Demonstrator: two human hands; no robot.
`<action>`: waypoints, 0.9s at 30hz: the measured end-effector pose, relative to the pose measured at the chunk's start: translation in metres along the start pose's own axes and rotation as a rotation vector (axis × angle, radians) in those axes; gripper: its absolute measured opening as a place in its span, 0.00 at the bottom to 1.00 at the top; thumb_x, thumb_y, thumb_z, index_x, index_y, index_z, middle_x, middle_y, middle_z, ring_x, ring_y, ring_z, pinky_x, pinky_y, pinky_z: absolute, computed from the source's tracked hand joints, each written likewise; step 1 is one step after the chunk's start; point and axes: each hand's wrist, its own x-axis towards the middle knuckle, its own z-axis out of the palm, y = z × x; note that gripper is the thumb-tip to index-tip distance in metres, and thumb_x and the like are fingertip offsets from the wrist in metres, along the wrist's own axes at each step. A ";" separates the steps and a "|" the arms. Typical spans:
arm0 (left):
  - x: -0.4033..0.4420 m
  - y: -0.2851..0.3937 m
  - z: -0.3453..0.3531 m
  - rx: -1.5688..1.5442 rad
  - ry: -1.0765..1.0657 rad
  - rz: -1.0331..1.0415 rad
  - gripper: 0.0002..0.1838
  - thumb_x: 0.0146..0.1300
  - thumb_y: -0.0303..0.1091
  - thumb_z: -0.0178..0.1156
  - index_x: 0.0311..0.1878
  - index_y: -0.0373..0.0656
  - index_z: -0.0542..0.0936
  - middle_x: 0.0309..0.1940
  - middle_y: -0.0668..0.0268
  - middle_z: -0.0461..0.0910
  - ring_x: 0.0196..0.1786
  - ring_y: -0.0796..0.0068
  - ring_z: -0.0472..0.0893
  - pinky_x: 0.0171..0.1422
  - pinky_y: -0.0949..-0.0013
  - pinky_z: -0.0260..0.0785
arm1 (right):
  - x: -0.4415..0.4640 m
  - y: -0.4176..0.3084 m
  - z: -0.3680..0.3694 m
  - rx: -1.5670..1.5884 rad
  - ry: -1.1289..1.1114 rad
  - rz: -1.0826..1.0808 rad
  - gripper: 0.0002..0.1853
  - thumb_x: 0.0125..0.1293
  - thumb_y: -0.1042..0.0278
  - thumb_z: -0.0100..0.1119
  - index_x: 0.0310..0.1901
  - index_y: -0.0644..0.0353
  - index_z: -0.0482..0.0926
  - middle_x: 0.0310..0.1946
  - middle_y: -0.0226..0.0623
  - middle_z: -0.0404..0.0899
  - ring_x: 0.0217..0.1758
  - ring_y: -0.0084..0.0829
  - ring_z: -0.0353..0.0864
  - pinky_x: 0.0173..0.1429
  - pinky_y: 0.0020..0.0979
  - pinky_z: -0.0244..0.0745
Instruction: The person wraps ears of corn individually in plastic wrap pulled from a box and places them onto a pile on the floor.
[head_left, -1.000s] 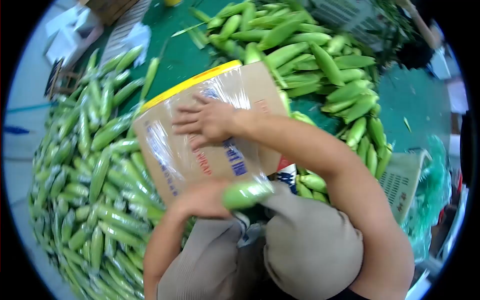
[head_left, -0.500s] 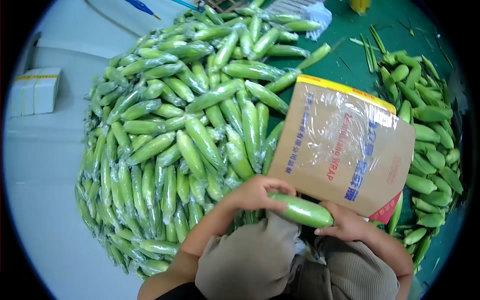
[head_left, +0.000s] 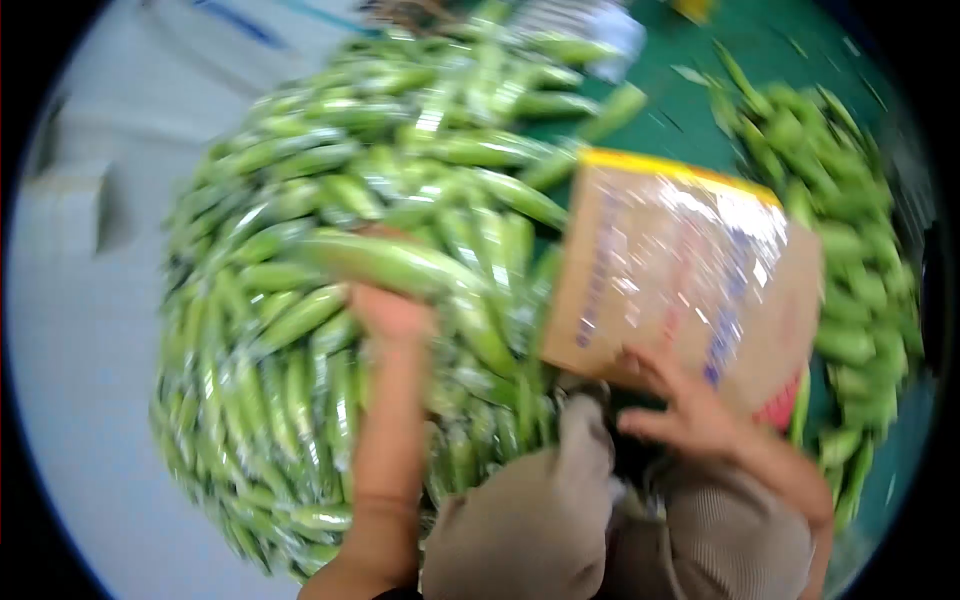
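My left hand [head_left: 395,305] reaches over the pile of film-wrapped corn [head_left: 290,330], its fingers closed under and around a green corn ear [head_left: 390,262], which lies roughly crosswise and is blurred. Close to the lower edge of the cardboard box [head_left: 640,270], my right hand [head_left: 685,405] has its fingers spread and holds nothing. Clear film with glare covers the box top, which has a yellow strip along its far edge.
Unwrapped corn in green husks [head_left: 850,270] is heaped right of the box. The green floor [head_left: 690,100] carries scattered husk bits. A pale cloth [head_left: 618,40] lies at the top. My knees are below the box.
The corn ear that both hands held near my knees has moved left and up over the pile in my left hand. My right hand has let go of it and spread its fingers.
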 end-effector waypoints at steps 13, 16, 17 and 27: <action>-0.139 -0.176 0.073 1.310 -1.205 0.537 0.36 0.65 0.31 0.70 0.77 0.37 0.71 0.75 0.51 0.73 0.79 0.45 0.69 0.86 0.46 0.52 | -0.331 0.110 0.030 -0.695 0.702 1.186 0.44 0.62 0.53 0.77 0.77 0.54 0.68 0.63 0.48 0.76 0.68 0.50 0.76 0.68 0.50 0.74; -0.158 -0.193 0.082 1.355 -1.380 0.681 0.39 0.64 0.39 0.70 0.78 0.38 0.70 0.76 0.51 0.71 0.83 0.45 0.65 0.87 0.43 0.48 | -0.358 0.140 0.076 -1.028 0.831 0.972 0.48 0.57 0.54 0.80 0.78 0.49 0.66 0.70 0.47 0.72 0.73 0.50 0.73 0.72 0.49 0.71; -0.148 -0.202 0.072 1.322 -1.426 0.781 0.40 0.64 0.40 0.70 0.78 0.38 0.71 0.76 0.51 0.72 0.83 0.45 0.65 0.87 0.43 0.48 | -0.362 0.139 0.077 -0.850 0.978 0.950 0.49 0.56 0.54 0.81 0.78 0.50 0.66 0.71 0.47 0.72 0.75 0.50 0.72 0.73 0.49 0.70; -0.160 -0.181 0.092 1.400 -1.240 0.732 0.33 0.60 0.36 0.71 0.69 0.41 0.77 0.72 0.52 0.75 0.77 0.46 0.70 0.82 0.43 0.55 | -0.409 0.104 0.063 -0.683 1.032 0.825 0.47 0.54 0.55 0.84 0.75 0.55 0.71 0.63 0.51 0.78 0.68 0.57 0.76 0.73 0.51 0.71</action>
